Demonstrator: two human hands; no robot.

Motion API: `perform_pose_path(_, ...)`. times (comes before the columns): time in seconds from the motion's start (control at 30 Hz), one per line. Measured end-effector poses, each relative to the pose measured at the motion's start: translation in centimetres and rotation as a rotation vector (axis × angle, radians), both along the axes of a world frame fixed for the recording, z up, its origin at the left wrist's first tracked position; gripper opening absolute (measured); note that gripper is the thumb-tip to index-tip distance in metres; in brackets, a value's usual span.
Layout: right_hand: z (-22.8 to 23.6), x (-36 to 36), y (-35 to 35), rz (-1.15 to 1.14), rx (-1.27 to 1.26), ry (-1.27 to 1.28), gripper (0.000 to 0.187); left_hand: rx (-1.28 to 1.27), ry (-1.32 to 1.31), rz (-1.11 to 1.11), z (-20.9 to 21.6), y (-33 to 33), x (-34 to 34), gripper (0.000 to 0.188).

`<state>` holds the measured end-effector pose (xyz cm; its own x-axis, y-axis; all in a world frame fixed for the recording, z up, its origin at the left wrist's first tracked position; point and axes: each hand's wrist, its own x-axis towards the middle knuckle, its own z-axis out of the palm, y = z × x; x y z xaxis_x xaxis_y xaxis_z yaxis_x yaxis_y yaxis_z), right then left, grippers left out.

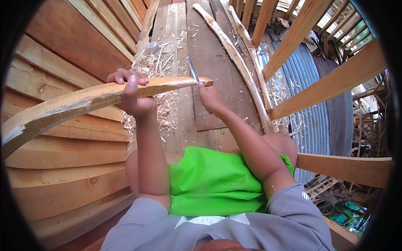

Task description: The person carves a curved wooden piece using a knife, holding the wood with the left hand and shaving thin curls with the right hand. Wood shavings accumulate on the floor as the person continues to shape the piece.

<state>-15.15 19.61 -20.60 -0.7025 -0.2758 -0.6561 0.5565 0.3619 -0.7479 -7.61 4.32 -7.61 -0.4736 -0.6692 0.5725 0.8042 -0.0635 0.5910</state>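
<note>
A long, partly carved piece of wood [90,96] reaches from the left rim to a narrow end in front of me. My left hand [135,94] is wrapped round it near its middle, thumb and fingers over the top. A knife [193,70] is held by my right hand [210,98], its blade pointing up and away and lying against the wood near the narrow end. Most of the knife's handle is hidden in the fist. Pale cut facets show along the wood's near side.
Wood shavings [163,111] lie over the plank floor [213,50]. A small clear cup [153,47] stands among them. Two peeled poles [234,54] lie along the right side, by railing posts [293,33] and corrugated metal sheets [312,113]. A plank wall [63,146] rises on the left. Green cloth [217,180] covers my lap.
</note>
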Motion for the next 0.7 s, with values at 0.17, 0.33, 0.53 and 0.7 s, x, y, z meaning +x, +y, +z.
perform_pose_path(0.17, 3.3, 1.8, -0.9, 0.112, -0.06, 0.089, 0.052, 0.016, -0.012, 0.02, 0.3, -0.3, 0.1, 0.024)
perform_pose_path(0.33, 1.0, 0.0, 0.4, 0.084, 0.03, 0.131, 0.055, 0.025, -0.013, 0.014, 0.2, 0.2, 0.1, 0.025)
perform_pose_path(0.53, 4.1, 2.0, -1.5, 0.122, -0.16, 0.132, 0.053, 0.013, -0.018, 0.019, -0.1, -0.2, 0.4, 0.024)
perform_pose_path(0.7, 2.1, 0.3, -0.5, 0.052, 0.085, 0.077, 0.059, 0.021, -0.012, 0.009, 0.0, 0.1, 0.2, 0.024)
